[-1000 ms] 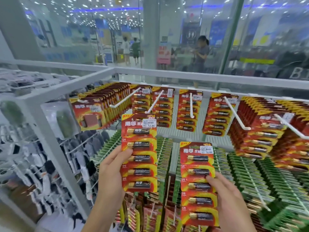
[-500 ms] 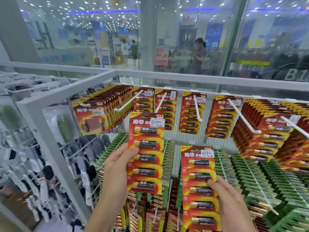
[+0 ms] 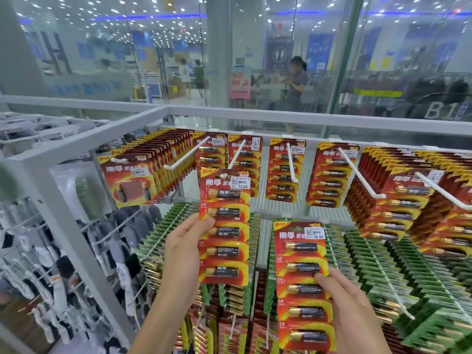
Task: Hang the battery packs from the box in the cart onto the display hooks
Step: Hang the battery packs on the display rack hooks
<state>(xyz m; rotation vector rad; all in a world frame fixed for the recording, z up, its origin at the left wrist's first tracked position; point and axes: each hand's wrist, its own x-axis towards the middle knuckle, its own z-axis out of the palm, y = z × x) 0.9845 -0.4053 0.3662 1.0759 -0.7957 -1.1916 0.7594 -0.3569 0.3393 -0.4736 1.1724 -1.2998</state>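
Observation:
My left hand grips a tall red and yellow battery pack by its left edge and holds it upright. The pack's top hole lies right at the tip of a white display hook. My right hand holds a second, matching battery pack lower and to the right, fingers curled over its right edge. Neither the cart nor the box is in view.
Red battery packs fill the top row of hooks on the white rack frame. Green packs crowd the hooks below. Socks hang at left. Behind the glass wall a person stands.
My left hand has lifted its pack up and rightward to the hook's tip. The right hand's pack has stayed low, roughly where it was.

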